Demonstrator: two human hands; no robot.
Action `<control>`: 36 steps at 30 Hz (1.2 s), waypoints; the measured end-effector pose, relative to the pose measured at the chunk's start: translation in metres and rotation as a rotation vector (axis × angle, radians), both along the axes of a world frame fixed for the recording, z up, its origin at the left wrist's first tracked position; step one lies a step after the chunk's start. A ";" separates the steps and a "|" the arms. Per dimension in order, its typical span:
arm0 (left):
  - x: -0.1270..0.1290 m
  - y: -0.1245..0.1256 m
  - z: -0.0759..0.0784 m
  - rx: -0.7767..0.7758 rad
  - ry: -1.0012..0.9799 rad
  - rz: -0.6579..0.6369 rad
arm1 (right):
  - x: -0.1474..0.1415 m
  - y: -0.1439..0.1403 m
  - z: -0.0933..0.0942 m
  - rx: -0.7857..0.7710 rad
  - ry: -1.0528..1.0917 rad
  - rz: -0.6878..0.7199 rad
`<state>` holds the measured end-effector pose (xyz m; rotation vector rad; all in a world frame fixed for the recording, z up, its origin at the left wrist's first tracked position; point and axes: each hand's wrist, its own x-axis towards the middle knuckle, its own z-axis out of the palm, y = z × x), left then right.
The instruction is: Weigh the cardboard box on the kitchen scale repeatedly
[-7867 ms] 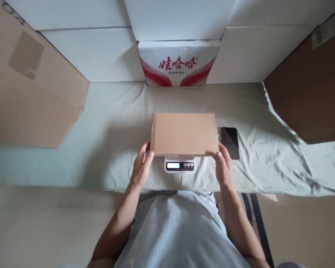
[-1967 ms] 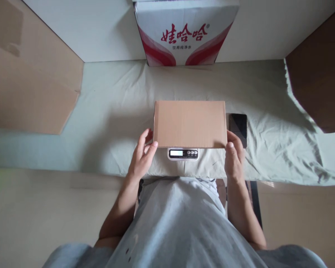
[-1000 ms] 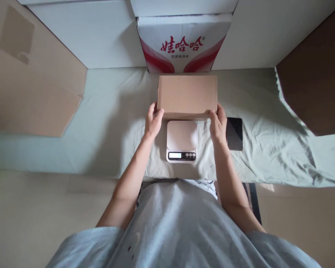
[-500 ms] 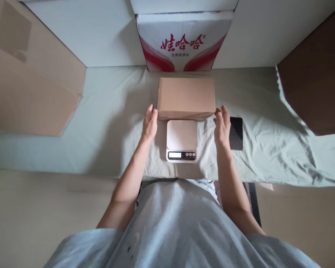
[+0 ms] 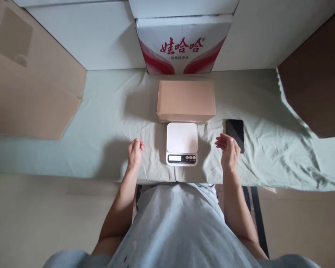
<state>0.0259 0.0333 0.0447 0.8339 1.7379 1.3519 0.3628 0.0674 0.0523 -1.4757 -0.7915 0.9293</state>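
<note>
A plain brown cardboard box lies flat on the pale green cloth, just behind a small white digital scale whose platform is bare. My left hand hovers left of the scale with its fingers loosely curled and nothing in it. My right hand hangs right of the scale, fingers apart and empty, close to a black phone lying face up on the cloth.
A white carton with red print stands against the back, flanked by white panels. A large brown cardboard sheet leans at the left and a darker box at the right. The table's front edge runs below my wrists.
I lifted the brown box off the scale, set it down behind the scale, let go, and drew both hands back toward me.
</note>
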 end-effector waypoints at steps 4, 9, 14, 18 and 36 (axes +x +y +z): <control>-0.005 0.004 0.004 0.011 0.022 0.013 | 0.001 0.006 0.002 0.024 0.001 0.011; 0.002 0.017 0.006 0.024 0.019 0.005 | -0.004 0.010 0.002 0.035 0.010 0.060; 0.019 0.048 0.010 0.033 -0.012 -0.171 | -0.012 0.027 0.002 0.016 -0.002 0.174; 0.036 0.078 0.017 0.053 -0.017 -0.225 | -0.022 0.049 0.007 0.032 -0.070 0.281; 0.054 0.082 0.061 0.261 0.012 -0.263 | -0.040 0.053 0.070 0.297 -0.270 0.339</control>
